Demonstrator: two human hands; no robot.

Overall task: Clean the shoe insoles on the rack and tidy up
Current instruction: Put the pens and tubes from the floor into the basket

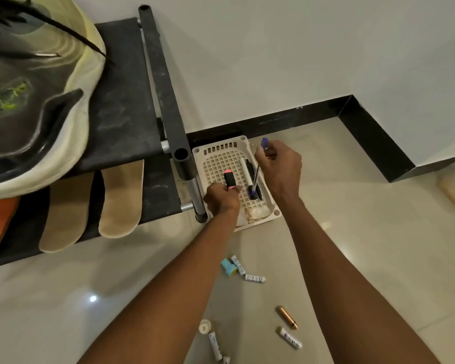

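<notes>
From the head camera I see both my hands down over a white perforated plastic basket (pixel 222 153) that sits on the pale tiled floor (pixel 352 232), just beside the foot of the black fabric shoe rack with grey metal posts (pixel 132 106). My left hand (pixel 221 199) has its fingers curled round the lower end of a black marker with a pink tip (pixel 229 179), holding it upright over the basket's grid. My right hand (pixel 280 164) pinches a slim pen with a purple cap (pixel 258 174); the cap sticks out above the fingers and the shaft slants down to the basket floor, its tip near dark pens (pixel 250 166) lying there. A stained whitish cloth (pixel 255 214) lies at the basket's near end.

The two tan flat shoe insoles (pixel 90 203) lie side by side on the rack's lower shelf, well to the left of both hands and touched by neither. Above them a cream-soled sneaker with black laces (pixel 50 101) rests on the upper shelf, blurred by nearness.

On the floor between my forearms lie white batteries (pixel 255 278), a light blue cap (pixel 228 267) and a copper-coloured cylinder (pixel 287 317)
</notes>
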